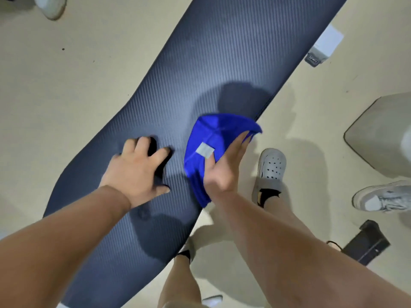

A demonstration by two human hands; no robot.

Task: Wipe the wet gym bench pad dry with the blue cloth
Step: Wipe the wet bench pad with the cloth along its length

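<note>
The long dark ribbed gym bench pad point(200, 63) runs diagonally from the lower left to the upper right. A bright blue cloth point(204, 134) with a small grey label lies on the pad near its right edge. My right hand point(224, 165) grips the cloth's lower right side, thumb on the label, fingers stretched over the cloth. My left hand point(135, 170) rests flat on the pad to the left of the cloth, fingers spread, holding nothing. Wet patches on the pad are hard to make out.
Beige floor surrounds the bench. My foot in a white perforated clog point(271, 165) stands right of the pad. Another person's sneaker point(382, 196) is at the right, one more shoe point(51, 5) at the top left. A grey box point(382, 132), a black device point(367, 243) and a white bench foot point(324, 45) sit to the right.
</note>
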